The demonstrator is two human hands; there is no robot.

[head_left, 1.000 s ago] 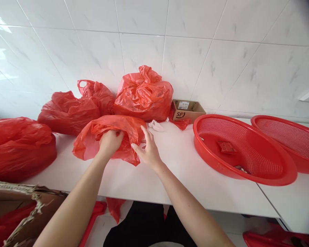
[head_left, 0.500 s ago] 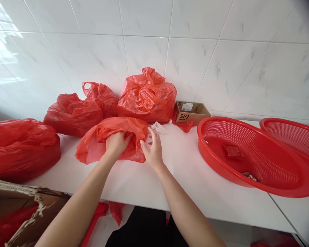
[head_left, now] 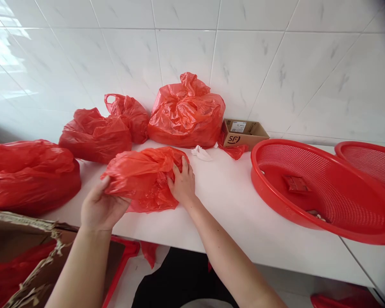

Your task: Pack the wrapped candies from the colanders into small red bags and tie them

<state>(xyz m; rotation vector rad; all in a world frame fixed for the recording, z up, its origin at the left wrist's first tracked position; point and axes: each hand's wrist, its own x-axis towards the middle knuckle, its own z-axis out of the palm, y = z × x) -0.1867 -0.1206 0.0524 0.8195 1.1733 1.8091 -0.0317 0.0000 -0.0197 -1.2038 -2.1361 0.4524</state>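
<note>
A crumpled, thin red plastic bag (head_left: pixel 147 179) lies on the white table between my two hands. My left hand (head_left: pixel 102 207) grips the bag's left edge, thumb on top and the fingers partly hidden beneath the plastic. On the opposite side, my right hand (head_left: pixel 183 182) holds the bag's right edge with its fingers curled over the film. The bag's mouth is folded over, and its inside is hidden. Behind it stand a large knotted red bag (head_left: pixel 186 115) and a slumped red bag (head_left: pixel 94 134).
At right are a red perforated basket (head_left: pixel 333 184) with small packets inside and a second basket (head_left: pixel 372 164). A small cardboard box (head_left: pixel 245 133) and crumpled white tissue (head_left: pixel 201 153) sit near the wall. A torn carton (head_left: pixel 67 239) stands at lower left.
My left hand has come out of the bag's opening and moved left to its outer edge. My right hand has shifted onto the bag's right side. The bag's mouth has folded over.
</note>
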